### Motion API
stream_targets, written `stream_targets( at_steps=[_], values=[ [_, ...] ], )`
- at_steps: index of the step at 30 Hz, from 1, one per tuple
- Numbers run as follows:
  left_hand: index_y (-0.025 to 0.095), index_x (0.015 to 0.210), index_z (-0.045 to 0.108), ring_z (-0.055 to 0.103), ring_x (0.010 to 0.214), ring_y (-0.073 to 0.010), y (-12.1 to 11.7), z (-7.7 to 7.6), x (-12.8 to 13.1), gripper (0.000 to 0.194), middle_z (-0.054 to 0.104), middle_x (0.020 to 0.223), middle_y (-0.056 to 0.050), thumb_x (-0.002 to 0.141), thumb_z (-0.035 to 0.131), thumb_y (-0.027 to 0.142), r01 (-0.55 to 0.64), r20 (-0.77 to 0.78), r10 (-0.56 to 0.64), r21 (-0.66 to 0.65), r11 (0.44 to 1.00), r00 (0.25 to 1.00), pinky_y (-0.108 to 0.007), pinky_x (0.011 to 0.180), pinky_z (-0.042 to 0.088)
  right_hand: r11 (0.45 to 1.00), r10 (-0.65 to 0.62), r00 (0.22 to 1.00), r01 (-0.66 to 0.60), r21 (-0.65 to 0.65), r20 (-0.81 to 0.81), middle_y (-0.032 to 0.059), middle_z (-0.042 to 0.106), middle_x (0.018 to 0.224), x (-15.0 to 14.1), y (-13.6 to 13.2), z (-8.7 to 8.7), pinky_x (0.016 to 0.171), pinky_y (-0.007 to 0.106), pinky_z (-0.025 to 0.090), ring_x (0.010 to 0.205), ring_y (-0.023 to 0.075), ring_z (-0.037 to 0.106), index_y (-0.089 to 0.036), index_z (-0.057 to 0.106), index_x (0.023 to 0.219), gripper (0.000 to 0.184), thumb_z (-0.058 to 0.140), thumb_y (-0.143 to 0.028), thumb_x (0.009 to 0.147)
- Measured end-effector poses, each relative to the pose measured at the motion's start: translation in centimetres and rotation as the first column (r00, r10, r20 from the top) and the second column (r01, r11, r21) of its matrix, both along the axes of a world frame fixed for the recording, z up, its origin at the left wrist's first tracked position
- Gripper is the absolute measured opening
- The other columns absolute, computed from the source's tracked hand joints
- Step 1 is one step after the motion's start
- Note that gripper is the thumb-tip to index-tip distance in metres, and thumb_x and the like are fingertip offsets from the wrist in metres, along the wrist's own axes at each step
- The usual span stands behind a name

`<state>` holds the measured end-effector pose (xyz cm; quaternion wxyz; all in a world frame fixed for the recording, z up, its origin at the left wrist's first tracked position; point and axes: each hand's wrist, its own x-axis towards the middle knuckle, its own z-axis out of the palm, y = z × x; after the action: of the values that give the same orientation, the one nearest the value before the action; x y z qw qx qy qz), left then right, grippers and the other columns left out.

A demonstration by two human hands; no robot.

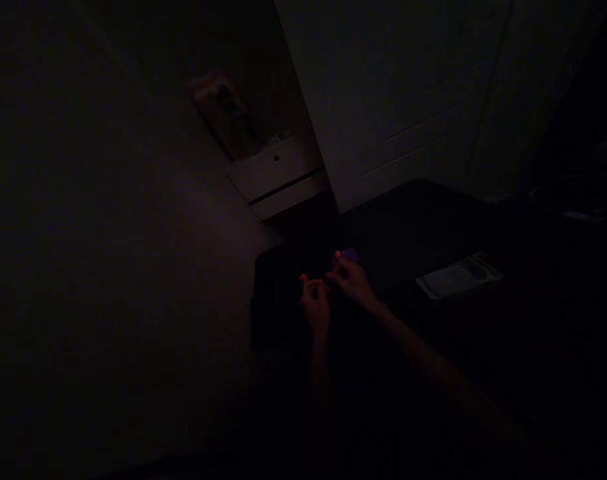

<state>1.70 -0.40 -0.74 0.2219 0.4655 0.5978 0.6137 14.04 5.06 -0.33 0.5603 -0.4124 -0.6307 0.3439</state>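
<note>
The picture is very dark. My left hand [316,308] is held over a dark surface [408,220] with its fingers curled into a pinch; what lies in them I cannot make out. Close beside it on the right, my right hand [354,283] is closed too, fingertips together towards the left hand, and whatever they grip is too dark to name. A small orange-red piece [304,277] shows just beyond my left fingers. Past my right hand are another small red piece [338,255] and a flat purple piece [352,255].
A pale flat box-like object [459,277] is at the right, by the dark surface's near edge. Behind stand a white panelled door [403,100] and a pale drawer unit [278,177] with a red-topped picture or package [223,110] above. A wall [133,267] borders the left.
</note>
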Motion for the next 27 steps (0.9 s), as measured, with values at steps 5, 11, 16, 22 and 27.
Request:
stream_targets(
  at_steps=[5,11,16,22,27],
  values=[
    [0.020,0.088,0.064,0.070,0.073,-0.0176,-0.01,0.23,0.06,0.025,0.071,0.076,-0.003,0.091,0.066,0.045,-0.011,-0.002,0.011,-0.004,1.000,1.000,-0.028,0.073,0.052,1.000,-0.008,0.999,0.008,-0.018,-0.032,0.0030,0.070,0.075,0.01,-0.11,0.21,0.069,0.033,0.048,0.070,0.0208,0.063,-0.024,0.060,0.075,0.027,0.075,-0.045,0.083],
    [0.019,0.087,0.064,0.071,0.073,-0.0178,-0.11,0.25,0.06,0.025,0.072,0.077,-0.004,0.091,0.066,0.044,-0.011,-0.013,0.011,0.007,1.000,1.000,-0.028,0.072,0.052,0.998,-0.007,0.999,0.004,-0.061,-0.052,0.0025,0.071,0.072,-0.05,-0.22,0.29,0.065,0.032,0.049,0.067,0.0209,0.065,-0.024,0.060,0.073,0.032,0.078,-0.050,0.081],
    [0.019,0.088,0.065,0.071,0.074,-0.0181,-0.15,0.10,0.00,0.023,0.072,0.076,-0.004,0.092,0.065,0.042,-0.007,-0.015,0.007,0.000,1.000,1.000,-0.029,0.074,0.053,0.999,-0.007,0.999,0.004,-0.052,-0.053,0.0028,0.070,0.073,-0.03,-0.27,0.15,0.066,0.032,0.048,0.067,0.0204,0.064,-0.023,0.061,0.074,0.033,0.077,-0.051,0.083],
    [0.019,0.087,0.063,0.071,0.072,-0.0178,-0.18,0.23,0.08,0.025,0.072,0.077,-0.004,0.091,0.066,0.044,0.003,0.005,-0.003,-0.003,1.000,1.000,-0.029,0.072,0.053,0.999,-0.005,0.998,0.003,-0.039,-0.060,0.0026,0.069,0.071,-0.06,-0.30,0.14,0.067,0.033,0.049,0.066,0.0198,0.063,-0.023,0.061,0.077,0.036,0.073,-0.056,0.087],
    [0.019,0.088,0.064,0.071,0.073,-0.0182,-0.25,0.24,0.13,0.026,0.071,0.075,-0.003,0.090,0.067,0.045,0.000,0.008,0.000,-0.011,1.000,1.000,-0.029,0.073,0.052,1.000,-0.012,0.999,0.011,-0.019,-0.044,0.0027,0.068,0.072,-0.04,-0.32,0.09,0.068,0.033,0.049,0.066,0.0199,0.062,-0.024,0.059,0.074,0.040,0.070,-0.060,0.089]
  ],
)
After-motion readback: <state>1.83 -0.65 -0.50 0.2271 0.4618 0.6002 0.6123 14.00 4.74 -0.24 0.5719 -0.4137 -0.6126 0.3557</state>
